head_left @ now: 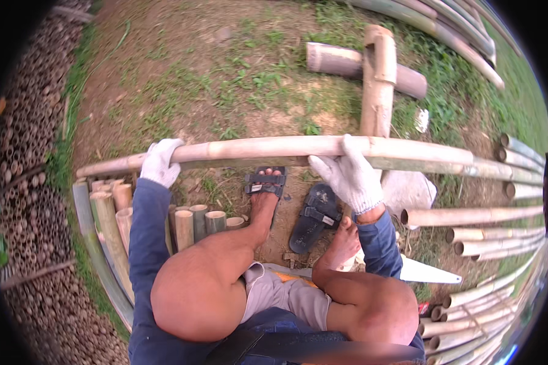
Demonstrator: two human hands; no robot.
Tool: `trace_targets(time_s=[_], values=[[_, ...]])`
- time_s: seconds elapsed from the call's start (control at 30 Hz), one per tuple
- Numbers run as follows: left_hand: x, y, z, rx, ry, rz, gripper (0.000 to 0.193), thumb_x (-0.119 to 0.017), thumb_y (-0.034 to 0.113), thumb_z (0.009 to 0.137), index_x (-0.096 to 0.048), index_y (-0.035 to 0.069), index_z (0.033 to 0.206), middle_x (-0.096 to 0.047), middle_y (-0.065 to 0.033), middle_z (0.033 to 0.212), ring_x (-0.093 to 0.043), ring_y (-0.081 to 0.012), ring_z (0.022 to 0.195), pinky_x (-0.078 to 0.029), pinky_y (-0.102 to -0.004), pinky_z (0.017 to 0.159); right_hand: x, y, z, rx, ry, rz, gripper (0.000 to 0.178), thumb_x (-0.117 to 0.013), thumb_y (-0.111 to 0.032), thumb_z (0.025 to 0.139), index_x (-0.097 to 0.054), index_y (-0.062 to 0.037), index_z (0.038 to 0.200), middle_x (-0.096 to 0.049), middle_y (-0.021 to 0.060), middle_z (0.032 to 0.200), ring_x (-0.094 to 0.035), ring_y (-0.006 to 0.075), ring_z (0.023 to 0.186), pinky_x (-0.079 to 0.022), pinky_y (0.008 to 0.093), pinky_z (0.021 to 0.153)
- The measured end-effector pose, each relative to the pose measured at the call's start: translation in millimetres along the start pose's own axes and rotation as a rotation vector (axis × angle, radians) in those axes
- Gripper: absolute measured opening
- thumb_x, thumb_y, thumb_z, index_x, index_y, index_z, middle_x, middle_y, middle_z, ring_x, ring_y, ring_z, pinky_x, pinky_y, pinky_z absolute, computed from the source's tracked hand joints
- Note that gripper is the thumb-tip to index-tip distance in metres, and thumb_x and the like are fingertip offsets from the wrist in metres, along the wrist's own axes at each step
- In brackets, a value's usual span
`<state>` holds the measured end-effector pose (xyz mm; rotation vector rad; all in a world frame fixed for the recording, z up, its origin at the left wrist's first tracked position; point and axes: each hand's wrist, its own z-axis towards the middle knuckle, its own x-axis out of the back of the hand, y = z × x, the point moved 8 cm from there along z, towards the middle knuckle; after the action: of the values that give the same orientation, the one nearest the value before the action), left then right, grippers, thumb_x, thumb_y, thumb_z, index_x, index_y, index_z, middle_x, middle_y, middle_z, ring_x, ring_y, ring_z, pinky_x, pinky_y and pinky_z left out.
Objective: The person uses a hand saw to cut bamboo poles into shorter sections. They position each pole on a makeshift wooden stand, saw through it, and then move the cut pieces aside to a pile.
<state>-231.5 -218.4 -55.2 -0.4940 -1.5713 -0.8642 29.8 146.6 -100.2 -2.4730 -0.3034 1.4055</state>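
Two gloved hands, the left hand (160, 163) and the right hand (349, 176), have fingers curled over one long bamboo pole (268, 148) lying crosswise above two black sandals (313, 218). It looks stiff, light, smooth; holding it well apart suits it. One saw (429, 272) lies below the right.

Outdoor bamboo-working yard: stacked cut culms (24, 201), loose poles (487, 234), grass-and-dirt ground (182, 67), handsaw (429, 274).
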Motion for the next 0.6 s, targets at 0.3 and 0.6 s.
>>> trace_targets(time_s=[0.3, 0.6], values=[[-56.7, 102.5, 49.4, -0.271, -0.189, -0.119, 0.083, -0.099, 0.021, 0.075, -0.065, 0.004, 0.149, -0.07, -0.0209, 0.144, -0.067, -0.0418, 0.135, -0.051, -0.0502, 0.118, 106.4, -47.1, -62.8, 0.178, 0.115, -0.165, 0.039, -0.073, -0.033, 0.111, -0.067, -0.0043, 0.138, -0.076, 0.0172, 0.125, -0.075, 0.0331, 0.122, -0.063, 0.0444, 0.106], [-87.3, 162.3, 100.6, -0.165, -0.616, -0.221, 0.106, -0.098, 0.03, 0.067, -0.054, 0.004, 0.161, -0.069, -0.0236, 0.15, -0.07, -0.0394, 0.135, -0.056, -0.0476, 0.114, 194.8, -132.0, -91.5, 0.593, 0.358, 0.196, 0.077, -0.078, -0.045, 0.107, -0.044, -0.005, 0.163, -0.052, 0.0199, 0.158, -0.058, 0.0386, 0.141, -0.048, 0.0526, 0.122]])
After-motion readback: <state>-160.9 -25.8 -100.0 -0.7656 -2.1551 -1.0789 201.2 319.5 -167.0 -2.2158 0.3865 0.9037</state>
